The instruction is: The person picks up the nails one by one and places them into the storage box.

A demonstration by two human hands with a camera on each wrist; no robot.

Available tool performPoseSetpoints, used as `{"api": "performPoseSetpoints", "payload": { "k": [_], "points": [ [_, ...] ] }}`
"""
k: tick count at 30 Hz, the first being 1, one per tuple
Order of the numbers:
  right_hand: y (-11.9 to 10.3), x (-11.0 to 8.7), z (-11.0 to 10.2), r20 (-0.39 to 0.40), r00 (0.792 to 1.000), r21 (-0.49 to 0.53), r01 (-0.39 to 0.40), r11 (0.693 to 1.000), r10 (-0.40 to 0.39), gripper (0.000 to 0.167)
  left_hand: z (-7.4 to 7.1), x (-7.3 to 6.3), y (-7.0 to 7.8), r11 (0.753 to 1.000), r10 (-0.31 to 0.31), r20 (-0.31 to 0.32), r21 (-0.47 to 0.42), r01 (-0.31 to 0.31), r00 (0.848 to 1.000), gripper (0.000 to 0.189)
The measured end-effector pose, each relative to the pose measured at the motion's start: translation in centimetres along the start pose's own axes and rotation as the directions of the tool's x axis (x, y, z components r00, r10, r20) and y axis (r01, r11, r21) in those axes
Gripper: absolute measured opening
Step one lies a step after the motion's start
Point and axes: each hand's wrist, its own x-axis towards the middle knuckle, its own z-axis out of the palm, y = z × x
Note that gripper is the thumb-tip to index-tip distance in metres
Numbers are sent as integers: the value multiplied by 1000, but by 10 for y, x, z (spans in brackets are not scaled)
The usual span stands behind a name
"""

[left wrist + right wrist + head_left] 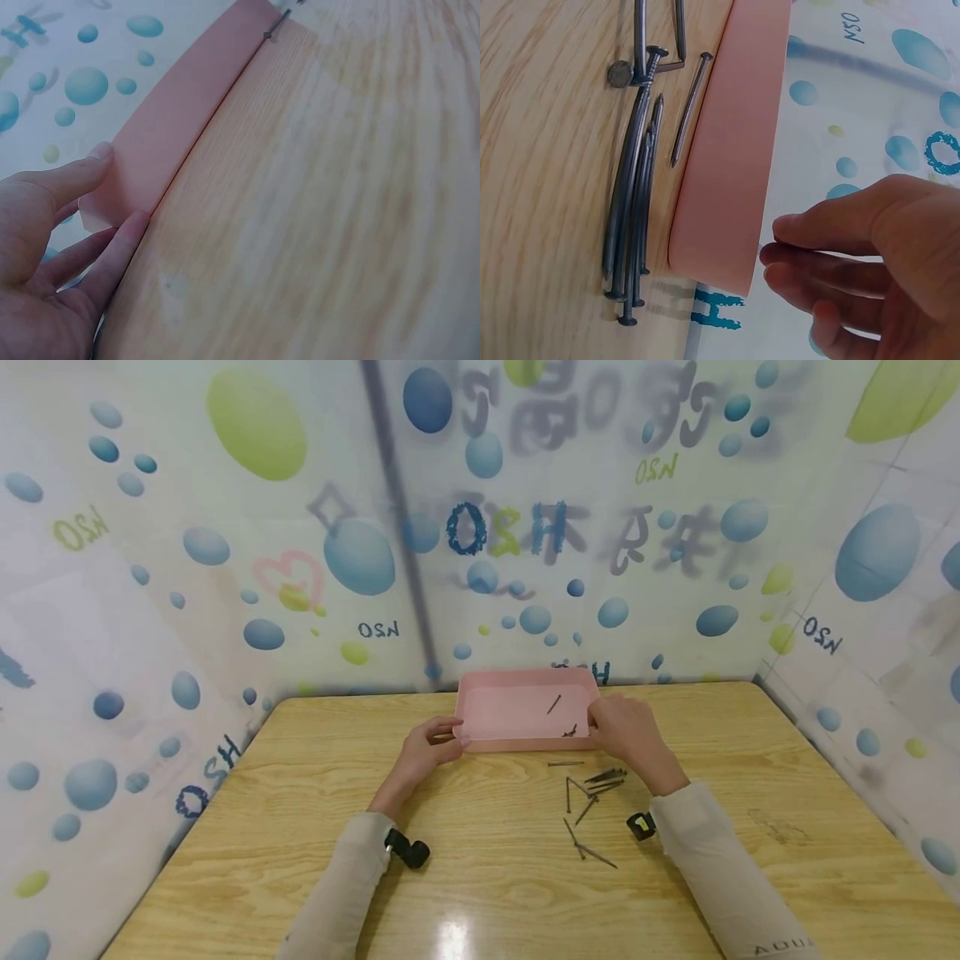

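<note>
A shallow pink tray stands at the back of the table, with a few nails inside it. My left hand grips its left end; in the left wrist view the thumb is at the upper edge and fingers are low against the corner. At the tray's right end is my right hand, its fingers bent. The right wrist view has thumb and forefinger tips together beside the rim; I cannot tell whether something small is between them. Several dark nails lie on the table in front of the tray.
More loose nails are scattered on the wooden table, nearer to me. A patterned curtain rises close behind the tray, and similar sheets hang at both sides. Small dark devices are strapped to both wrists.
</note>
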Motion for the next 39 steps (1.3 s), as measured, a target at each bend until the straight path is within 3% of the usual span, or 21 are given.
{"api": "performPoseSetpoints", "payload": {
  "k": [4,9,18,26,33,39],
  "points": [
    [-1,-1,-1,32,999,21,12,1000,-13,48,0,1,0,1000,-1,3,-8,1,1000,49],
    [-2,0,-2,67,996,38,48,998,-50,35,1,2,-3,1000,4,4,-13,-3,1000,49],
    [-5,2,-3,115,973,92,188,978,-198,10,1,2,-2,1000,-13,-4,5,13,1000,49],
    [-11,3,-1,211,949,103,217,971,-234,14,1,1,-2,1000,-2,-1,-3,2,1000,49],
    [-15,1,7,239,953,92,170,981,-187,17,0,1,-2,1000,-9,-1,-4,9,1000,50],
    [-18,-2,10,247,951,95,169,981,-188,44,0,1,-1,1000,-12,1,-7,12,1000,49]
  ]
}}
